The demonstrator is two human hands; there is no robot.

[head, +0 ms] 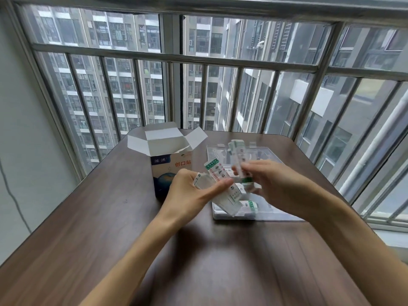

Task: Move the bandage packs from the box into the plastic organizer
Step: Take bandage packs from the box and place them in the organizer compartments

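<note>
Both bare forearms reach in from the bottom of the head view over the dark brown wood-grain table (88, 228); only one view to go on, so that's it for angles. Left hand (192, 191) has its thumb and fingers curled round a fanned bunch of white paper bandage packs with green end stripes (217, 180), held just above the near-left corner of the clear plastic organizer tray (276, 216); right hand (271, 184) pinches another white-and-green pack or small stack (237, 154) that sticks upward from its fingertips, over the tray; it's a bit motion-blurred so I can't tell how many packs are in that pinch.

White and blue cardboard box with orange lettering (172, 171) stands upright just left of the hands, flaps open; from this angle I see only bare inner walls, can't see down to the bottom, so no idea if anything's left inside.

Progress-wise, I'd guess somewhere in the middle; at least one pack (248, 205) already lies in the near part of the organizer, maybe a few more behind the hands, hard to say; the packs in both hands are out of the box but not yet set down; looks like they're being sorted or split before going into compartments; the tray's hinged lid (215, 149) lies open at the back.
</note>
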